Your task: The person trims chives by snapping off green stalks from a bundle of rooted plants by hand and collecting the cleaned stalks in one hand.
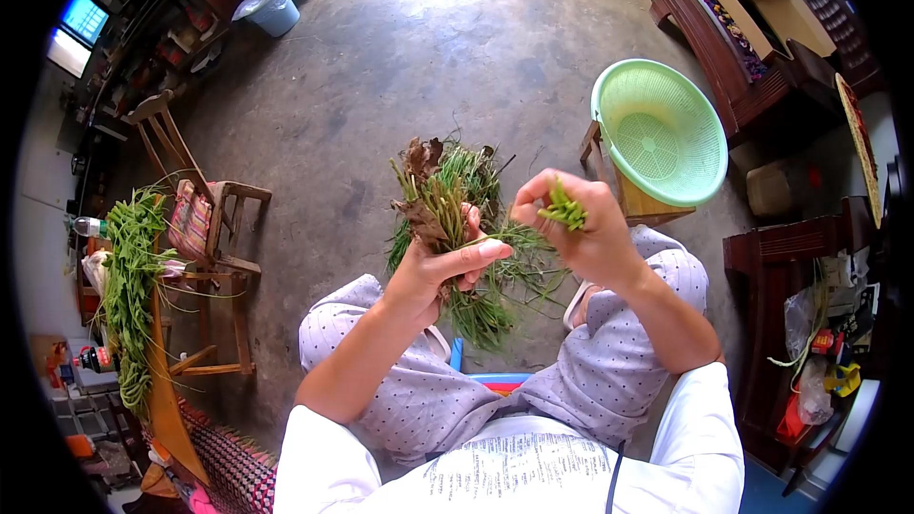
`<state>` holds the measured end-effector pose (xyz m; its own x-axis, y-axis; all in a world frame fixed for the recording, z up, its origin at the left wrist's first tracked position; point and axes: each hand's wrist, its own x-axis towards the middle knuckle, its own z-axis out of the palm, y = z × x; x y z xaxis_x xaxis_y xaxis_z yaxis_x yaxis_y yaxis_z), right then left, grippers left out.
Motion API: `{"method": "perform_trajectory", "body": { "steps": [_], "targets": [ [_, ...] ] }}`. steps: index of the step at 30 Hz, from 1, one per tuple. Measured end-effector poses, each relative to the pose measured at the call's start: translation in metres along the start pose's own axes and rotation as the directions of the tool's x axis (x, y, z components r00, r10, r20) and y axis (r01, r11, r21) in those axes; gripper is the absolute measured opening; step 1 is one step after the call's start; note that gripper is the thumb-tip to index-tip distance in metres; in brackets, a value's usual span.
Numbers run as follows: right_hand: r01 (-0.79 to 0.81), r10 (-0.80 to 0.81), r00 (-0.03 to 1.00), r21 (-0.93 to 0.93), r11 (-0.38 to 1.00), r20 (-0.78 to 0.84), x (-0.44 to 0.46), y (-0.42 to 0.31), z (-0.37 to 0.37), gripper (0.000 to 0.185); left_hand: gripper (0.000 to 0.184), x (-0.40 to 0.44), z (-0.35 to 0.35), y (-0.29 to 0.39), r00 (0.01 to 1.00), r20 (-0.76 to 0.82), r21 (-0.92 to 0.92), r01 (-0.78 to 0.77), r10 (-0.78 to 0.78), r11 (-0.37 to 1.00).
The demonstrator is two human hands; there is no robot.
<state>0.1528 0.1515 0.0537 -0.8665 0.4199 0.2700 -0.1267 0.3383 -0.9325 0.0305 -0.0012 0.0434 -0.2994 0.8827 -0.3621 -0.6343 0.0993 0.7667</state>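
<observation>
My left hand (pixel 433 271) is wrapped round a bunch of plant stems (pixel 441 205) with brown, withered leaves at their upper ends. In my right hand (pixel 590 228), just to the right, the fingers are closed on some green stems (pixel 564 207) whose cut-looking ends point up. Thin green leaves hang between the two hands and below the left one. Behind the left hand a heap of green plants (pixel 471 171) lies on the floor; part of it is hidden by the held bunch.
A green plastic basket (pixel 705 148) stands on a wooden stool (pixel 640 202) at the right. To the left are a wooden chair (pixel 224 214) and a bench heaped with long green plants (pixel 133 266). A blue bin (pixel 276 17) stands at the back left.
</observation>
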Motion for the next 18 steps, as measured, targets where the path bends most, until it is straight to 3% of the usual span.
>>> {"method": "perform_trajectory", "body": {
  "steps": [2,4,11,18],
  "targets": [
    [-0.008,0.008,0.999,-0.008,1.0,-0.043,0.002,0.0,-0.005,0.013,0.031,0.0,-0.001,-0.001,1.0,0.0,0.01,-0.004,0.004,1.0],
    [-0.105,0.117,0.985,0.095,0.99,-0.128,0.003,0.0,-0.013,0.013,0.03,0.0,-0.002,-0.002,1.0,0.005,0.027,-0.016,0.016,1.0],
    [-0.125,0.125,0.985,-0.006,0.992,0.117,-0.001,-0.009,-0.006,0.014,0.028,0.002,-0.002,-0.003,1.0,0.004,0.026,-0.031,0.031,0.999],
    [-0.073,0.073,0.993,-0.001,0.997,0.097,0.0,-0.01,-0.007,0.015,0.028,0.001,-0.001,-0.001,0.999,-0.021,-0.011,-0.031,0.03,0.999]
  ]
}}
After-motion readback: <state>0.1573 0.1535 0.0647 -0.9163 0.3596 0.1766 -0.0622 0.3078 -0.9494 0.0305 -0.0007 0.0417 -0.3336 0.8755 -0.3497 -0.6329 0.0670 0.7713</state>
